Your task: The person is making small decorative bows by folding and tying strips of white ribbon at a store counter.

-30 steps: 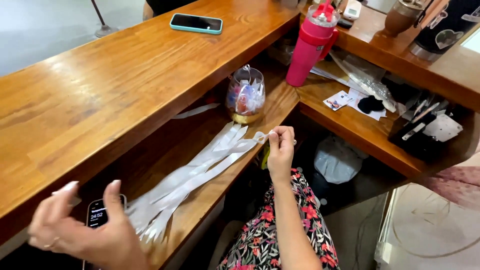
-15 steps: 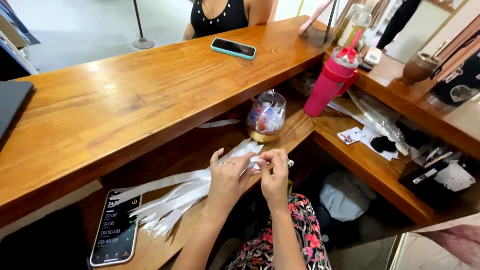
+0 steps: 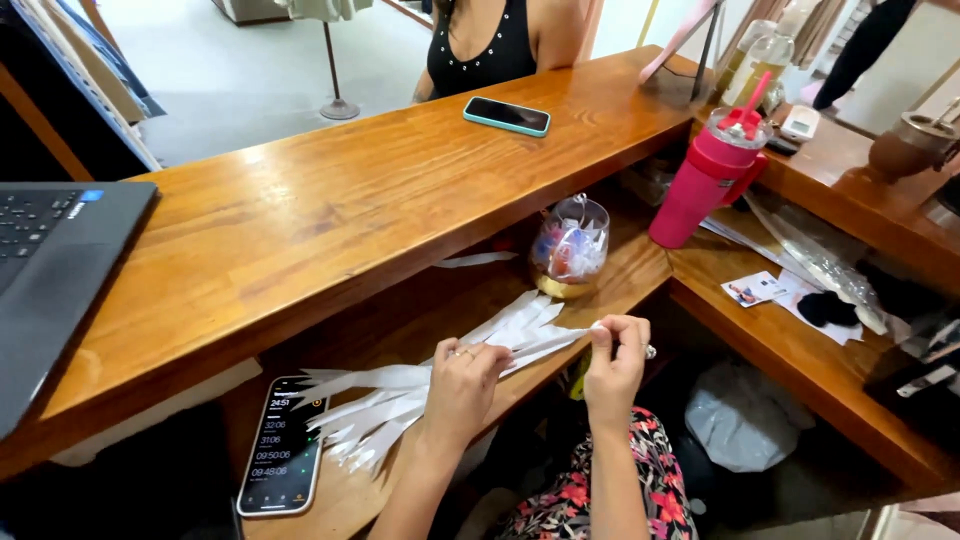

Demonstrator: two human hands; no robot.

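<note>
Since half a second ago the left hand [image 3: 462, 385] has slid back along the white strips [image 3: 400, 400]; the right hand [image 3: 615, 365] pinches one strip's end. I judge it could slip free, perhaps nudging the glass jar [image 3: 570, 248] on the table [image 3: 330, 215].

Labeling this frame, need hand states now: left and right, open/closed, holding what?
Left hand: closed, pinching the white paper strips on the lower shelf.
Right hand: closed, fingertips pinching the end of one strip.
</note>
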